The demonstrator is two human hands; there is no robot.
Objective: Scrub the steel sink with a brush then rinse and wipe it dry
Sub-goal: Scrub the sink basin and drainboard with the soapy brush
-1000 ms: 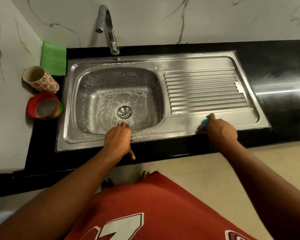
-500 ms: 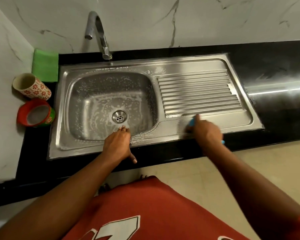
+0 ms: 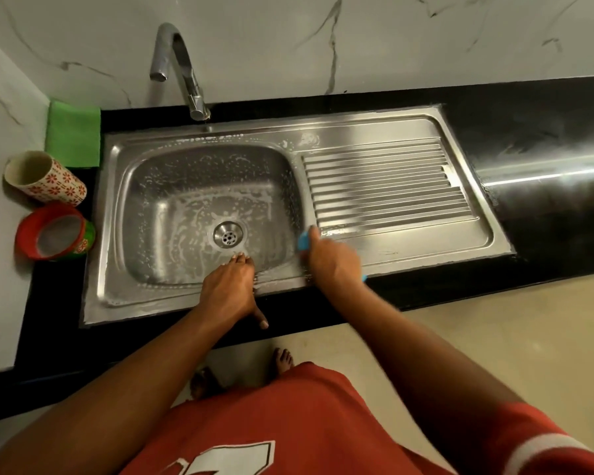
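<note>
The steel sink (image 3: 408, 245) is set in a black counter, its basin streaked with soapy foam around the drain (image 3: 227, 234). My right hand (image 3: 333, 260) grips a blue brush (image 3: 303, 242) and presses it on the front rim where the basin meets the ribbed drainboard (image 3: 381, 181). Most of the brush is hidden under the hand; a blue tip shows behind the wrist. My left hand (image 3: 228, 287) rests on the sink's front edge, fingers straight over the rim into the basin, thumb pointing down the counter front.
A chrome tap (image 3: 182, 68) arches over the basin's back edge. At the left stand a folded green cloth (image 3: 73, 133), a flowered cup (image 3: 43, 178) lying on its side and a red tub (image 3: 55, 233). Black counter (image 3: 546, 186) stretches right. My bare feet show below.
My right hand has swept the brush leftward along the front rim, from below the drainboard to the basin's right corner. The left hand has stayed on the front edge.
</note>
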